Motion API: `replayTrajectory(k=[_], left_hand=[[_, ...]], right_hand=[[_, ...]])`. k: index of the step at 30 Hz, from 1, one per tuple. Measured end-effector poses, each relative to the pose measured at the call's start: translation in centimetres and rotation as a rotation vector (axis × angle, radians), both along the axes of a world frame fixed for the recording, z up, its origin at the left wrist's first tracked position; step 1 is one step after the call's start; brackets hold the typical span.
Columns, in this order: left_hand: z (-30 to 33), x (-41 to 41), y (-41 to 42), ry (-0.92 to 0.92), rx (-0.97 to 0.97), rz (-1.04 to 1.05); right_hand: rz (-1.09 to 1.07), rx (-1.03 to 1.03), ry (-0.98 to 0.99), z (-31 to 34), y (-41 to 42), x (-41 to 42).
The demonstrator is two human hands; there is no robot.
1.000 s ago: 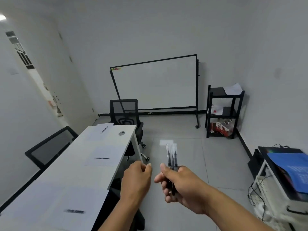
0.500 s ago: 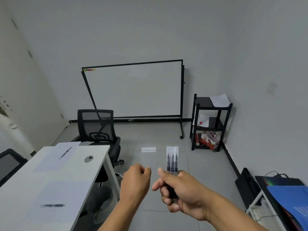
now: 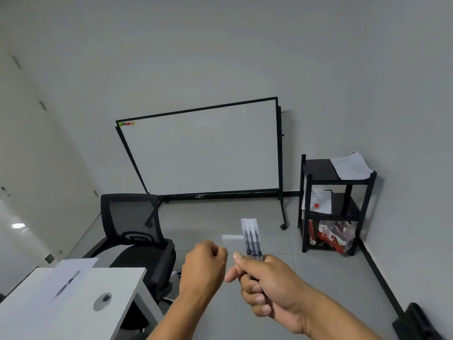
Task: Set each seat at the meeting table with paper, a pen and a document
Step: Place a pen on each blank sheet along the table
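My right hand (image 3: 267, 288) grips a small bunch of clear-capped pens (image 3: 251, 238), tips pointing up, held in front of me over the floor. My left hand (image 3: 204, 268) is curled into a loose fist just left of the pens and holds nothing I can see. The white meeting table (image 3: 117, 278) shows only its far end at the lower left. A sheet of paper (image 3: 44, 290) lies there with a dark pen (image 3: 67, 283) on it. A black mesh chair (image 3: 134, 229) stands at that end.
A rolling whiteboard (image 3: 203, 153) stands against the back wall. A black shelf unit (image 3: 335, 204) at the right carries papers (image 3: 350, 165) on top and bags below. A round cable grommet (image 3: 103, 300) sits in the tabletop. Grey tiled floor lies between table and shelf.
The view has swung right and up, so most of the table and the side seats have slid out of frame at the left. Both hands keep their pose with the pens.
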State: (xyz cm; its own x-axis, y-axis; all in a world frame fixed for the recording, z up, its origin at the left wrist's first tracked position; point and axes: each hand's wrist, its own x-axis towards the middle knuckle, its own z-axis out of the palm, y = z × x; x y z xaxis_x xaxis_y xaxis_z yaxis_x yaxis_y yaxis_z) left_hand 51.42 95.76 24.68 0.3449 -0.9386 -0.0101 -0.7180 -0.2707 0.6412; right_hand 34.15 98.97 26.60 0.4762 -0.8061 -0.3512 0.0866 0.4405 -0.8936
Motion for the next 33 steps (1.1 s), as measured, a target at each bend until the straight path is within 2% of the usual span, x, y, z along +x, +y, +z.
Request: replayTrajectory(k=[4,9,14,23,33], left_hand=[[1.5,-1.3,-7.4,-0.034,-0.001,0.050],[4.4,-1.5,-16.1,-0.018,-0.036,0.116],[4.6,0.0,-25.1,0.031,-0.056,0.127],[2.9,8.0,-45.0,0.128,-0.103,0.118],[6.8,18.1,-62.8,0.178,-0.161,0.159]], right_hand=[[0.002,0.000,0.002,0.6,-9.1,-1.2],[0.023,-0.017,0.003,2.4,-19.6,-1.2],[0.075,-0.049,0.038,2.6,-29.7,0.9],[0.024,-0.075,0.100,2.3,-49.7,9.1],[0.004,-0.134,0.100,6.2,-68.4,17.9]])
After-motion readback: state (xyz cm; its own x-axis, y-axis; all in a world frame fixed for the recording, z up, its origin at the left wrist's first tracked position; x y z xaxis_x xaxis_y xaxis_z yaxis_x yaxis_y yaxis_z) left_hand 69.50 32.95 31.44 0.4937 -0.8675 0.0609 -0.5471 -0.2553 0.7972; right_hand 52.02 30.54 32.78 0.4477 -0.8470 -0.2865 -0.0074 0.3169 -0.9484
